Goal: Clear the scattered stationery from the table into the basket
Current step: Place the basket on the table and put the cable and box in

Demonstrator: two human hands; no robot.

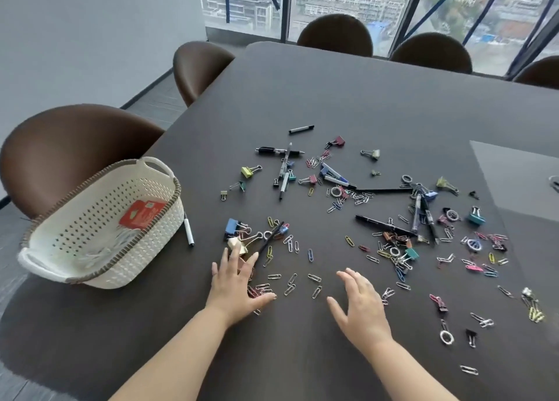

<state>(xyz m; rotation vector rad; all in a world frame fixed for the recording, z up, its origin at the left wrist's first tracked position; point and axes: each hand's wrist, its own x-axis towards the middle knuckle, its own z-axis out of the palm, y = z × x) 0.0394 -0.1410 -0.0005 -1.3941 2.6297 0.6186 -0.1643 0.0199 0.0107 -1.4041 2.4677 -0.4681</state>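
Paper clips (314,277), binder clips (233,225) and pens (384,224) lie scattered over the dark table (332,98). A white perforated basket (157,234) sits tilted at the table's left edge, with a red packet (142,213) and white items inside. My left hand (236,282) lies flat with spread fingers over a cluster of paper clips, just below a pile of binder clips. My right hand (360,304) hovers with relaxed fingers over the table, holding nothing, with paper clips to its left and right.
A white marker (188,229) lies beside the basket's right wall. Brown chairs (69,146) stand along the left and far sides. A grey mat (520,176) covers the table's right part. Windows lie beyond the far edge.
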